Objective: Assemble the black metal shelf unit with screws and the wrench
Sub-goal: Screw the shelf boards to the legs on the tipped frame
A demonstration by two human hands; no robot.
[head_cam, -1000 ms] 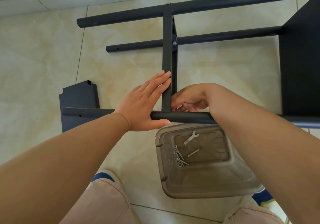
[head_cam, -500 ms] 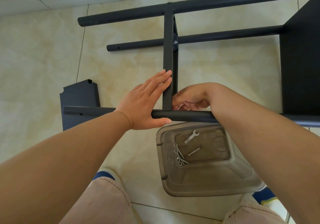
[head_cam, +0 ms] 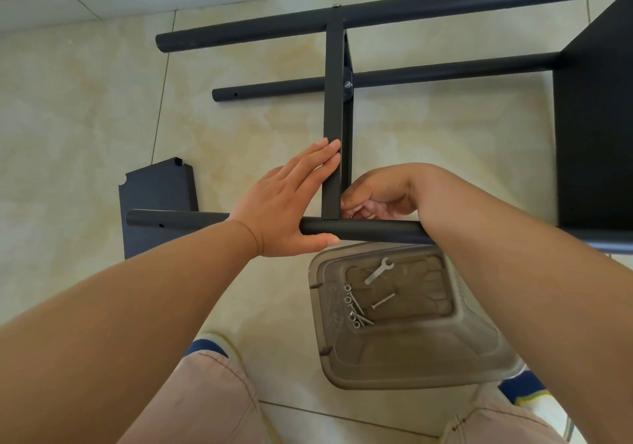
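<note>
1. Left hand (head_cam: 287, 203), fingers straight, presses the black flat metal crossbar (head_cam: 333, 114); thumb under the near black round metal tube (head_cam: 370, 230).
2. Right hand (head_cam: 383, 193), fingers curled at the joint; contents hidden.
3. Flat silver wrench (head_cam: 379, 270) and silver screws (head_cam: 356, 308) lie in the clear plastic tub (head_cam: 455, 354) at 5 o'clock.

- Two hands: the left hand (head_cam: 291, 203) and the right hand (head_cam: 380, 197).
- Three long round black tubes (head_cam: 428, 8), all lying crosswise.
- One upright black panel (head_cam: 333, 118) between the tubes.
- One loose flat black panel (head_cam: 157, 190) on the floor.
- One clear plastic tub (head_cam: 411, 358).
- One wrench (head_cam: 379, 270) in it.
- Screws (head_cam: 352, 306) beside it, about five; exact count unclear.
</note>
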